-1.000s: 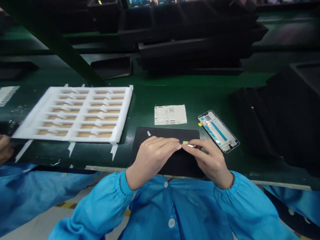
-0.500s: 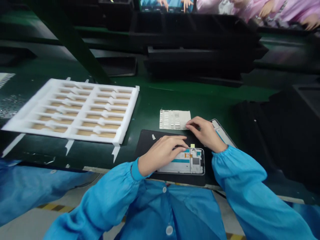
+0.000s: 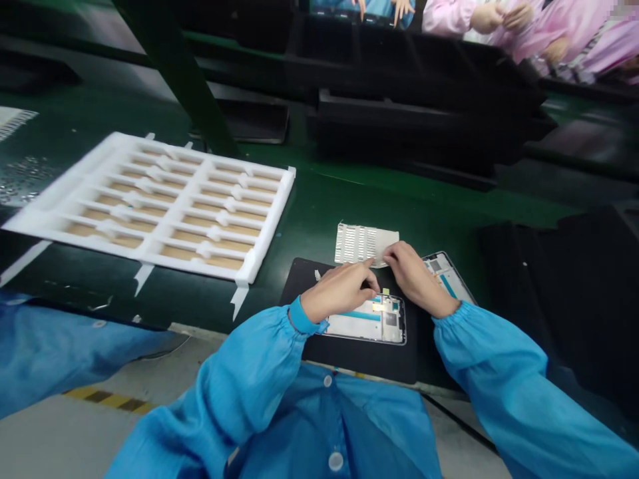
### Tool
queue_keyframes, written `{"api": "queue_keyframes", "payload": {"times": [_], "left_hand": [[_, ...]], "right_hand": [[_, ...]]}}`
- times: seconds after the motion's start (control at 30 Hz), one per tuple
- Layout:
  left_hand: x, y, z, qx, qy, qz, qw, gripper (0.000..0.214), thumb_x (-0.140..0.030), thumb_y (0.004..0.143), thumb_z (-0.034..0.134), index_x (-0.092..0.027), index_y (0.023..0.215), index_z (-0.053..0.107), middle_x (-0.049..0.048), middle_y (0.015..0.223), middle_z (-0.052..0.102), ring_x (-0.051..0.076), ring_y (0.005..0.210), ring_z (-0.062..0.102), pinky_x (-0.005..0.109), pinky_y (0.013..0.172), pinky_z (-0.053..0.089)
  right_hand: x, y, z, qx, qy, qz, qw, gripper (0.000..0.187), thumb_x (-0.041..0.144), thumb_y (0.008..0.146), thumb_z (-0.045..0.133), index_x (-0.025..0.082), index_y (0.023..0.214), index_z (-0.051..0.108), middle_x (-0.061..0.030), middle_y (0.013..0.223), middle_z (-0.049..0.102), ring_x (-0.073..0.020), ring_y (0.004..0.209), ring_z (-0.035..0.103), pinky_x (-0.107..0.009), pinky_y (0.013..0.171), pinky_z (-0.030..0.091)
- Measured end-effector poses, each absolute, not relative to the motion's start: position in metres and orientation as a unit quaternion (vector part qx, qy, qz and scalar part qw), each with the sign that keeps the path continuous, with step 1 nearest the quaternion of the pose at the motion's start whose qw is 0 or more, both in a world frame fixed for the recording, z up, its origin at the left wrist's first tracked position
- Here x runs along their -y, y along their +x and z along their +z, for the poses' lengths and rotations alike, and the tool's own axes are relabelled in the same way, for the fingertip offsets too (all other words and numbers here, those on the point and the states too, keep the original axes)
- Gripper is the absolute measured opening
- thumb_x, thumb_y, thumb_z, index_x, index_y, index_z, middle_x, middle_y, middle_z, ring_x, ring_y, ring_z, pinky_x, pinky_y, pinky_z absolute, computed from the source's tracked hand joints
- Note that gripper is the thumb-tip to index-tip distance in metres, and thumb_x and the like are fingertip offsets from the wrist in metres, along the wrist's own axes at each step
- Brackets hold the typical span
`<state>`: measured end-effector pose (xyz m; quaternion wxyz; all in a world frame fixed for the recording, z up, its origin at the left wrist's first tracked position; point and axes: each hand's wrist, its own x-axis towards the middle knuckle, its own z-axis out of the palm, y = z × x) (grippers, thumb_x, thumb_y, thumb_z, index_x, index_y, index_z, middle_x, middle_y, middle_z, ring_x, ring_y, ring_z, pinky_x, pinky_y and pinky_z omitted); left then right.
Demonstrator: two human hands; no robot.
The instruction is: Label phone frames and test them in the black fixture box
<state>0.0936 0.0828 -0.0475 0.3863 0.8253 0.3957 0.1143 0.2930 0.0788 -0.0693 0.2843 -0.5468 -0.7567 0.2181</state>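
A phone frame with its inner parts showing lies on a black mat at the bench's near edge. My left hand rests on its upper left part, fingers curled, fingertips reaching toward a white sheet of small labels just behind the mat. My right hand has its fingertips pinched at the lower right corner of that sheet. A second phone frame lies to the right, partly hidden by my right wrist.
A white foam tray with several slots of tan parts sits at the left on the green bench. Black trays are stacked behind. Dark fabric lies at the right. Other people's hands work at the far top.
A phone frame came to lie on the mat under my left hand. My right hand left the small yellow-tabbed piece and went to the label sheet; my left fingertips followed toward it.
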Motion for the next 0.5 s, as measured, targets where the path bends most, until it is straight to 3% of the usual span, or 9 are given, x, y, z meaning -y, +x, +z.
{"api": "queue_keyframes", "payload": {"times": [0.17, 0.3, 0.4, 0.5], "left_hand": [[-0.083, 0.093, -0.045, -0.385, 0.831, 0.105, 0.388, 0.013, -0.017, 0.085, 0.064, -0.024, 0.088, 0.074, 0.0053, 0.137, 0.061, 0.024, 0.111, 0.067, 0.030, 0.081, 0.055], [-0.065, 0.088, -0.041, -0.391, 0.847, 0.138, 0.333, 0.014, -0.023, 0.091, 0.060, -0.026, 0.094, 0.073, 0.0010, 0.154, 0.041, 0.025, 0.111, 0.068, 0.036, 0.090, 0.055], [-0.040, 0.078, -0.035, -0.385, 0.867, 0.201, 0.243, 0.020, -0.022, 0.096, 0.054, -0.026, 0.106, 0.070, 0.0014, 0.149, 0.048, 0.022, 0.102, 0.071, 0.035, 0.084, 0.056], [-0.015, 0.066, -0.029, -0.348, 0.889, 0.255, 0.152, 0.024, -0.014, 0.098, 0.050, -0.021, 0.115, 0.065, 0.0029, 0.130, 0.066, 0.019, 0.094, 0.072, 0.032, 0.076, 0.053]], "right_hand": [[-0.079, 0.297, -0.072, 0.631, -0.592, 0.230, 0.446, 0.018, 0.036, 0.102, 0.037, 0.021, 0.098, 0.047, -0.0042, 0.092, 0.062, -0.0150, 0.080, 0.062, -0.031, 0.076, 0.051], [-0.059, 0.291, -0.052, 0.512, -0.579, 0.338, 0.538, 0.019, 0.037, 0.088, 0.067, 0.020, 0.091, 0.058, -0.0007, 0.081, 0.066, -0.0139, 0.075, 0.066, -0.029, 0.074, 0.054], [-0.029, 0.284, -0.029, 0.525, -0.585, 0.321, 0.528, 0.017, 0.029, 0.080, 0.077, 0.021, 0.088, 0.065, -0.0008, 0.081, 0.070, -0.0161, 0.077, 0.069, -0.028, 0.072, 0.057], [0.003, 0.277, -0.006, 0.634, -0.576, 0.225, 0.465, 0.008, 0.019, 0.084, 0.073, 0.022, 0.090, 0.069, -0.0010, 0.087, 0.073, -0.0168, 0.083, 0.070, -0.029, 0.076, 0.058]]}}
